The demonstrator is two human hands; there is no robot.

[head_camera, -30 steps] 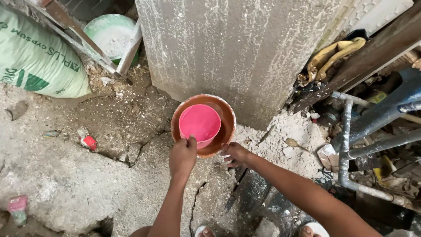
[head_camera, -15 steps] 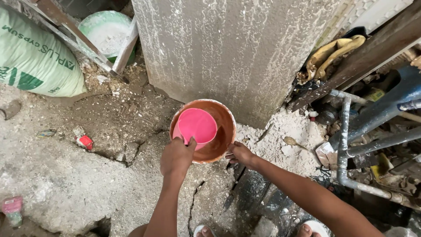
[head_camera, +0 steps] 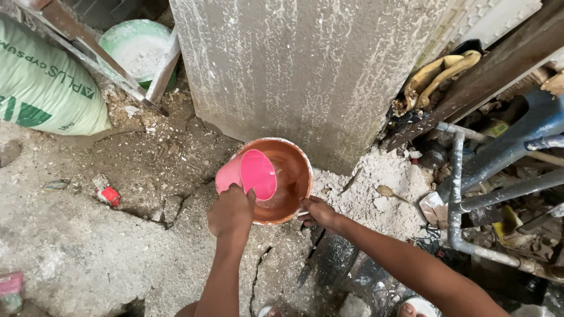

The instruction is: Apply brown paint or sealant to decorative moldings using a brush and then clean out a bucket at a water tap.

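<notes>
- The left hand (head_camera: 231, 212) is clamped on a pink jug (head_camera: 247, 174), tilted with its mouth over the orange bowl (head_camera: 288, 182) at frame centre.
- The right hand (head_camera: 318, 212) is closed on the bowl's lower right rim, steadying it on the floor (head_camera: 88, 252).
- The bowl sits just beside the base of the grey column (head_camera: 305, 70).
- Judgement: tip the jug slowly and keep its lip inside the rim, so nothing spills onto the rubble.
- Judgement: hold the rim firmly; the cracked, uneven floor could let the bowl rock.
- A green sack (head_camera: 41, 88) and a white bucket (head_camera: 138, 50) lie upper left, well apart.
</notes>
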